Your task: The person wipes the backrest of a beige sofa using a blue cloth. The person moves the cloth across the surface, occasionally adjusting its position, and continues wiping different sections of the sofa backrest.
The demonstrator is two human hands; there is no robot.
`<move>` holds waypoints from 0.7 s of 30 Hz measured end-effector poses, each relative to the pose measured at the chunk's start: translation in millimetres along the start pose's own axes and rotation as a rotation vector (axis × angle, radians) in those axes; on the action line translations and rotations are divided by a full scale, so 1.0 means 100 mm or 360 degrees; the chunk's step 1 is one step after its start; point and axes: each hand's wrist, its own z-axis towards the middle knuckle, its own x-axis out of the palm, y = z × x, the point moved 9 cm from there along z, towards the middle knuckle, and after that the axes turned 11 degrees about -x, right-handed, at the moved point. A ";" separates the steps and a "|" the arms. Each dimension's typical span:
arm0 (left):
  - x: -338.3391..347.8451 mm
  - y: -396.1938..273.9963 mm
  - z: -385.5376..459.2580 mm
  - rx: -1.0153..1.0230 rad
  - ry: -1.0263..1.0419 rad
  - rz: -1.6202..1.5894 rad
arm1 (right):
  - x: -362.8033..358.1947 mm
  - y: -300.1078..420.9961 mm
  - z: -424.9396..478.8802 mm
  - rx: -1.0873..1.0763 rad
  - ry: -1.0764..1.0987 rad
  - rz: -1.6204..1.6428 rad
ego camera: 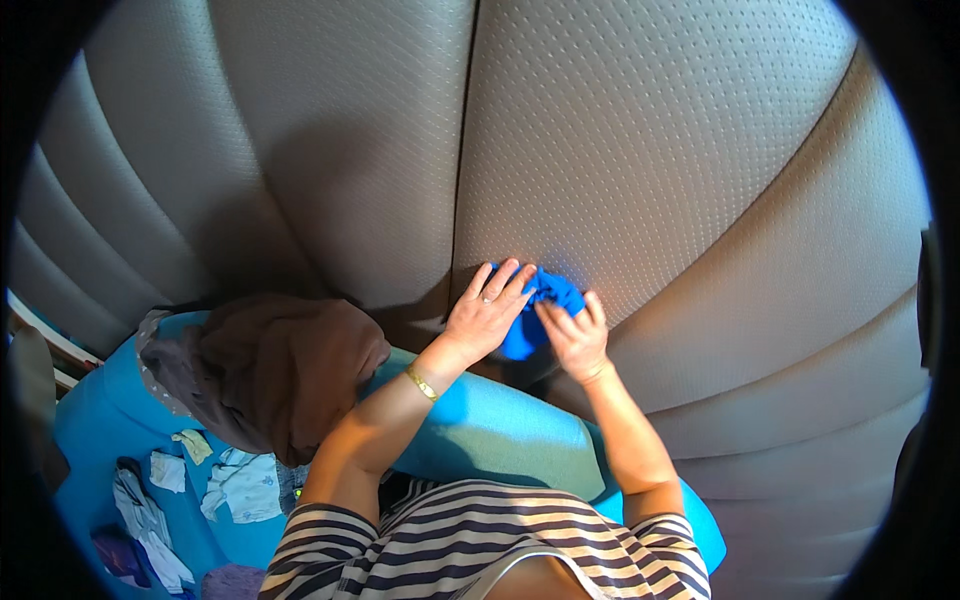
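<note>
A bright blue cloth (529,334) lies bunched and creased on grey-beige, dotted, leather-like upholstery (570,172). My left hand (491,309) rests palm down on the cloth's left part, fingers straight and somewhat apart, with a ring on one finger. A bit of blue shows past its fingertips. At the cloth's right side, the bent fingers of my right hand (577,330) grip a fold; they are slightly blurred. The cloth's lower end hangs smoother between my two hands. What lies under my left palm is hidden.
A teal-covered padded edge (510,427) runs between my body and the upholstery. Dark brown fabric (277,367) is heaped on it at left. Below are a small pale garment (244,487), a white cloth (167,471) and a purple textile (232,583). A dark seam (461,150) divides the upholstery.
</note>
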 end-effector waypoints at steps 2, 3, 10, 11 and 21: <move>-0.20 0.08 0.09 0.0031 0.0005 -0.0125 | 0.05 0.13 0.04 0.0002 -0.0025 0.0149; -0.31 0.11 0.12 0.0040 0.0014 -0.0186 | 0.03 0.14 0.12 0.0084 -0.0045 0.0264; -0.93 0.64 0.38 -0.0555 0.0013 -0.0679 | -0.16 -0.16 0.55 0.0733 -0.0349 0.1258; -0.90 0.76 0.36 -0.0677 0.0097 -0.0905 | -0.14 -0.19 0.56 0.0830 -0.0351 0.1413; -1.19 1.00 0.36 -0.0885 -0.0144 -0.0460 | 0.18 -0.29 0.89 0.1463 -0.0498 0.2684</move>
